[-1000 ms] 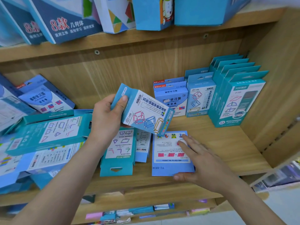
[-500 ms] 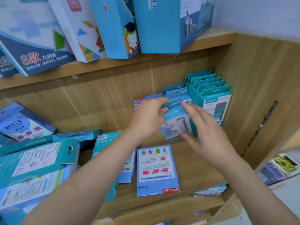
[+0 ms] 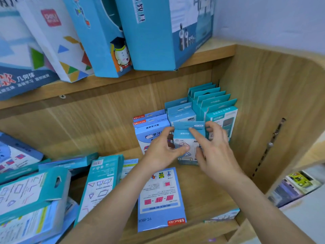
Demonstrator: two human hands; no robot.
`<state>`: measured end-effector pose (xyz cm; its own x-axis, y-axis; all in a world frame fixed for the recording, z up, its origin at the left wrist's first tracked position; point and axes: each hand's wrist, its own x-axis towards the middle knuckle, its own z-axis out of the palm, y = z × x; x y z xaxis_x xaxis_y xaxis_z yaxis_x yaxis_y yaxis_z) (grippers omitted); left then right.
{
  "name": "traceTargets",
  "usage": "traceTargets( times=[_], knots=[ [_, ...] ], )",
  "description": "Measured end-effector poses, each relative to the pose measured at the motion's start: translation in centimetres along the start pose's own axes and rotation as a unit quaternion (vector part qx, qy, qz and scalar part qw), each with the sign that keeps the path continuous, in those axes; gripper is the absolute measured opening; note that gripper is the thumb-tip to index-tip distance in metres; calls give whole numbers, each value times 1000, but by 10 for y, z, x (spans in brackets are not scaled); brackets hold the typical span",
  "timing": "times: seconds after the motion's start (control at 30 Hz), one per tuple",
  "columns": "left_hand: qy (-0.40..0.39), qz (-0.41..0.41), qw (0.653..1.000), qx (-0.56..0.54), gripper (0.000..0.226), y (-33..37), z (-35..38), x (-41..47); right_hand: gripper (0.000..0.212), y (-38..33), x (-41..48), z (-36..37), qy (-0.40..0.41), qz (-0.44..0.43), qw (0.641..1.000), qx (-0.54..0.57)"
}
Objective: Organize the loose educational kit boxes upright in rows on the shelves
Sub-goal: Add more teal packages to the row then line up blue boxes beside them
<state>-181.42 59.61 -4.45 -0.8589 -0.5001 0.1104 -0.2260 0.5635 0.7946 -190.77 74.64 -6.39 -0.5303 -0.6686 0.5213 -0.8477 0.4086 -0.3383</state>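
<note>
A light-blue kit box (image 3: 187, 128) stands upright on the wooden shelf (image 3: 207, 189), at the front of the middle row (image 3: 181, 111). My left hand (image 3: 162, 152) grips its left edge, with the thumb on the front face. My right hand (image 3: 215, 154) holds its right side; the index finger lies across the front and the other fingers curl over the top right corner. A teal row (image 3: 216, 103) stands to the right and a blue row (image 3: 151, 123) to the left. One blue box (image 3: 160, 199) lies flat near the shelf's front edge.
Loose teal and blue boxes (image 3: 100, 184) lie tumbled on the left half of the shelf, with a teal one (image 3: 29, 191) on top of the heap. Large boxes (image 3: 158, 32) lean on the upper shelf. The wooden side panel (image 3: 263, 120) closes the right.
My left hand carried the light-blue box from the middle of the shelf to the rows at the back right and stood it upright. My right hand left the flat box and joined it.
</note>
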Motion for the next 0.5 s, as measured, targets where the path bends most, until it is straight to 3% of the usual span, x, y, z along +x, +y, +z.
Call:
traceTargets(
  times=[0.2, 0.5],
  knots=[
    [95, -5, 995, 39, 37, -1, 11, 14, 59, 11, 2, -4, 43, -33, 996, 69],
    [201, -8, 976, 87, 52, 1, 25, 22, 70, 22, 0, 6, 104, 75, 986, 107]
  ],
)
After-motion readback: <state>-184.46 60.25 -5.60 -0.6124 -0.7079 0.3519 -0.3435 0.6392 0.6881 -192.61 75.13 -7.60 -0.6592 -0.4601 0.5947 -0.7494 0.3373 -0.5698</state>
